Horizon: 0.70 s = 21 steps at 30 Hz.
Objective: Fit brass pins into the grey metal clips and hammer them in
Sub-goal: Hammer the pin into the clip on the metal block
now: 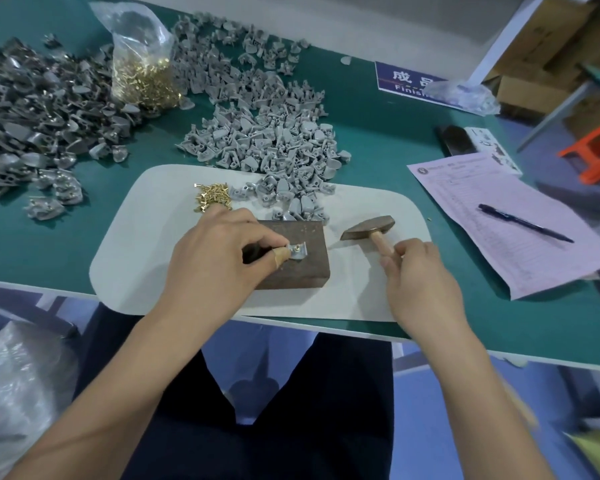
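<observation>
Brass pins in clear plastic bag

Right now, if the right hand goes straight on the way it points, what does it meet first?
Probably the brown block: the right hand holds the hammer aimed up-left toward it. Height above the block is unclear.

Grey clip, brass pin seated.

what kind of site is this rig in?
Most likely a small factory hand-assembly bench. Bulk heaps of grey metal clips cover the green table, a bag of brass pins stands among them, and a blue "Finish…" area sign marks output.
</observation>
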Available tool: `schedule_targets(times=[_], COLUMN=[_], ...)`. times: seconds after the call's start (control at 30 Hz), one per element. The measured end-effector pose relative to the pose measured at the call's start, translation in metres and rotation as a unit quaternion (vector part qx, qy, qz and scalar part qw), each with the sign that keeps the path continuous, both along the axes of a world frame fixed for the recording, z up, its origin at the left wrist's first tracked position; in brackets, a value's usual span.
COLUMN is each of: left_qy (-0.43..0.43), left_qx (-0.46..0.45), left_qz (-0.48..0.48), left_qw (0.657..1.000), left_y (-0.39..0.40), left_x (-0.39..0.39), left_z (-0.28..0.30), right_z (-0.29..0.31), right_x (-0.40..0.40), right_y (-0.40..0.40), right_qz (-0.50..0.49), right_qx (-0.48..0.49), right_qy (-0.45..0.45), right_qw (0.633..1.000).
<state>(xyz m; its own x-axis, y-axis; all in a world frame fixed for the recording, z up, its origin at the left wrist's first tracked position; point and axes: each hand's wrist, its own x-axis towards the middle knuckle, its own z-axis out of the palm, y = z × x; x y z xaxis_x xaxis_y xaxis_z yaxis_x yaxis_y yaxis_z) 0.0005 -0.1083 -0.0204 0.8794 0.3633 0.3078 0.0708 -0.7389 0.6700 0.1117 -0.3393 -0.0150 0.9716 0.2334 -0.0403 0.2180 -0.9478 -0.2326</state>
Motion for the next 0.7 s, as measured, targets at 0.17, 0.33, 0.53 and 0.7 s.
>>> schedule_targets(times=[0.17, 0.33, 0.53, 0.7], left_qy=[-0.002, -0.007, -0.007, -0.004], left_qx=[0.000, 0.000, 0.011, 0.011], left_qz=[0.002, 0.009, 0.006, 0.002], left_qw=[1.000, 1.000, 1.000, 1.000], left_y=[0.000, 0.001, 0.003, 0.004], left_x=[0.000, 0.001, 0.001, 0.002], left_z=[0.001, 0.002, 0.000, 0.002], right_z=[0.026, 0.043, 0.057, 0.048], right_x=[-0.007, -0.035, -0.047, -0.053], right_y=[0.002, 0.019, 0.019, 0.023], right_qz=[0.071, 0.201, 0.175, 0.188], right_qx=[0.258, 0.224, 0.216, 0.194], right_qy=[0.050, 0.099, -0.038, 0.044], right_qw=[0.962, 0.948, 0.960, 0.962])
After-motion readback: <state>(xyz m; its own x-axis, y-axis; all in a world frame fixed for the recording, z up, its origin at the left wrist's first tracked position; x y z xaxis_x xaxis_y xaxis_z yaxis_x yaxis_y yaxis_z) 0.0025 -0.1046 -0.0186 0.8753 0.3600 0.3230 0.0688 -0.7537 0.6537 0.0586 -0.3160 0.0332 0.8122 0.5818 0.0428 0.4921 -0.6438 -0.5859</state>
